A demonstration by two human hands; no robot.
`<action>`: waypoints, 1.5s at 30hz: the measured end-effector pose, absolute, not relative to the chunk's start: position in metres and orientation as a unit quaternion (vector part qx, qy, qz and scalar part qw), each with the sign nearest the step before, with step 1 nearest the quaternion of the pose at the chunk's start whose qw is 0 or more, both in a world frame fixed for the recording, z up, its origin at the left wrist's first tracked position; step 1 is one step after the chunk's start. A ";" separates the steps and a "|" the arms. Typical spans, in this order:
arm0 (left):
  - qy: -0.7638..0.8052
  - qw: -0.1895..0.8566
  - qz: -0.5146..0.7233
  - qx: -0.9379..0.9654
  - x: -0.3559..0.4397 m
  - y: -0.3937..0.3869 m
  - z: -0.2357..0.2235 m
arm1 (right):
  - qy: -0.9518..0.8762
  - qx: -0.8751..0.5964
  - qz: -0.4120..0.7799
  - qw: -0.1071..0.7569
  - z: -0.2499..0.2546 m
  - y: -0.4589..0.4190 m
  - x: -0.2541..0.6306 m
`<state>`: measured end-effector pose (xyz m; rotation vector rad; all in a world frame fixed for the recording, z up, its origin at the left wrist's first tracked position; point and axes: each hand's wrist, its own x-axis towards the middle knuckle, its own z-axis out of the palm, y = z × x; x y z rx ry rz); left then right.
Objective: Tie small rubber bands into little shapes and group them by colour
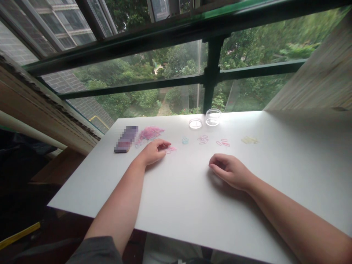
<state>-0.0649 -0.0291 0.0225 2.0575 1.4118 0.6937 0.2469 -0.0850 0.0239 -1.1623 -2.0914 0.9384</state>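
While the left hand (pixel 154 152) rests low over the worktop (pixel 178 205), its grip is partly open, with the thumb and the fingers a little apart beside a small pink group (pixel 172 149) of thin loop-like pieces. Whether it has hold of one of these pieces, I cannot tell. The right hand (pixel 231 171) is well apart from it, nearer to the person than the row of small groups. Its fingers are curled inward and the thumb is close to them; what is inside this grip, if anything, is hidden.

Just beyond the left hand lies the large pink pile (pixel 151 132), which has also some paler pieces in it. To the left of this pile is a dark flat object (pixel 127 139), whose surface is blurred. To the right of the small pink group, the row continues with a blue group (pixel 185 140), a pink-purple group (pixel 203 139), a second pink group (pixel 223 142) and a pale yellow group (pixel 249 140). Behind the row, a clear shallow round dish (pixel 195 124) lies beside a taller clear round container (pixel 213 118), near the window (pixel 165 80).
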 end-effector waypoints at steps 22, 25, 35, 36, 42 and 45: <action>0.539 0.206 0.254 0.776 -0.057 -0.027 0.022 | -0.781 -0.441 0.347 0.273 0.026 -0.086 0.246; 0.542 0.213 0.259 0.771 -0.058 -0.026 0.021 | -0.781 -0.440 0.351 0.272 0.026 -0.086 0.247; 0.585 0.245 0.354 0.687 -0.064 -0.022 0.015 | -0.784 -0.444 0.345 0.263 0.026 -0.086 0.245; 0.596 0.240 0.354 0.680 -0.065 -0.022 0.015 | -0.786 -0.442 0.343 0.262 0.026 -0.086 0.245; 0.629 0.214 0.317 0.677 -0.064 -0.030 0.017 | -0.793 -0.444 0.328 0.259 0.024 -0.086 0.245; 0.636 0.194 0.294 0.686 -0.060 -0.038 0.019 | -0.796 -0.447 0.317 0.256 0.023 -0.085 0.246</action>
